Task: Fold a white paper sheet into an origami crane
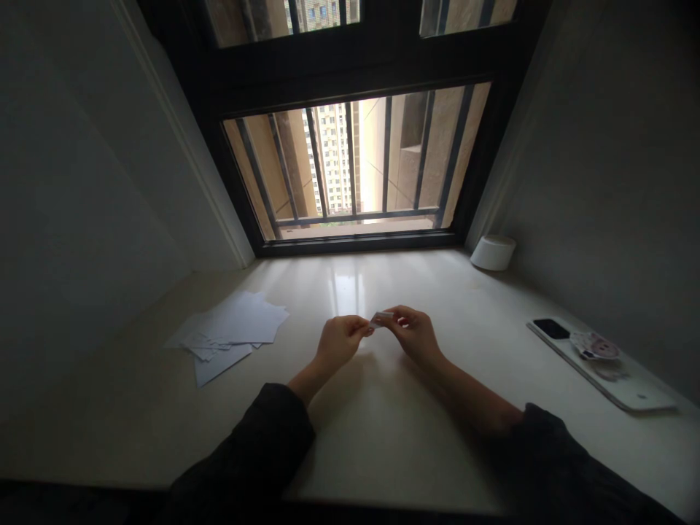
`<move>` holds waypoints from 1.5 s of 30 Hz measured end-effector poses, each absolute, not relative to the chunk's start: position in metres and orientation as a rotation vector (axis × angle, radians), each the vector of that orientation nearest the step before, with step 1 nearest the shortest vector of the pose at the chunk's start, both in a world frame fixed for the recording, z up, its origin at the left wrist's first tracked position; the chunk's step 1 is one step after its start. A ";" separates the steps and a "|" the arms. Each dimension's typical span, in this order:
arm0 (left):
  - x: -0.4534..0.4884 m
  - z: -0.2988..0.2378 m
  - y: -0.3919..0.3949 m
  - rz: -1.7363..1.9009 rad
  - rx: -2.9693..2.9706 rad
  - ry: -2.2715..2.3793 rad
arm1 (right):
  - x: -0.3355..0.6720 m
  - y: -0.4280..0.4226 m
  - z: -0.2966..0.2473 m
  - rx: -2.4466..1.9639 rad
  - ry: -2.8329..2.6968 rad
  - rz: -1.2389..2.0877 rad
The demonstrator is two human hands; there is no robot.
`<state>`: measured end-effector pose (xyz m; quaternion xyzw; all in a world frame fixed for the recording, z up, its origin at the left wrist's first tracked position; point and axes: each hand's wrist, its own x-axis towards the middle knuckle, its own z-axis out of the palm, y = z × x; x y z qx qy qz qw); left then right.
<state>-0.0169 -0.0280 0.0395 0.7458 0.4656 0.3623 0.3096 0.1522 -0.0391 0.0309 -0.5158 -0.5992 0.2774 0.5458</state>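
A small piece of white paper (382,316) is pinched between my two hands above the middle of the pale windowsill. My left hand (343,340) has its thumb and fingers closed at the paper's left end. From the other side, my right hand (414,332) grips it between thumb and fingers. The fingertips of both hands nearly meet, and they partly cover the paper, so its full shape is hidden. Whether it is folded I cannot tell for certain.
Loose sheets and scraps of white paper (240,321) lie in a pile to the left. A phone (637,383) with a cartoon-figure grip rests on the right. Near the window frame (358,246) stands a white round object (493,253), against the right wall.
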 end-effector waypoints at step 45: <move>-0.021 0.042 -0.029 1.096 1.858 1.226 | 0.156 -0.033 0.026 -1.216 -1.537 0.848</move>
